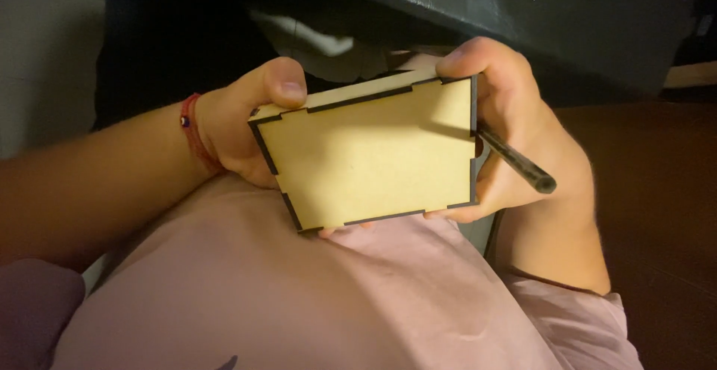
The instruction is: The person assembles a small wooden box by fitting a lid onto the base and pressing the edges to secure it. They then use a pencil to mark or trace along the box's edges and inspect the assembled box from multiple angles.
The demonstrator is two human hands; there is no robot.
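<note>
Box (pixel 373 153), pale wood, sits clamped between both my hands over my lap. Left hand (pixel 239 127) grips its left edge; right hand (pixel 515 131) grips the right edge plus a dark pen (pixel 519 165).

The wooden panel piece (pixel 370 150) is a flat, pale plywood box side with dark burnt edges and notched finger joints at its corners. It is tilted, its broad face turned up, clasped between the left hand (pixel 243 127) at its left edge and the right hand (pixel 515 127) at its right edge. A thin dark pen (pixel 517 162) slants out from the right hand's fingers, just beside the panel's right edge.
</note>
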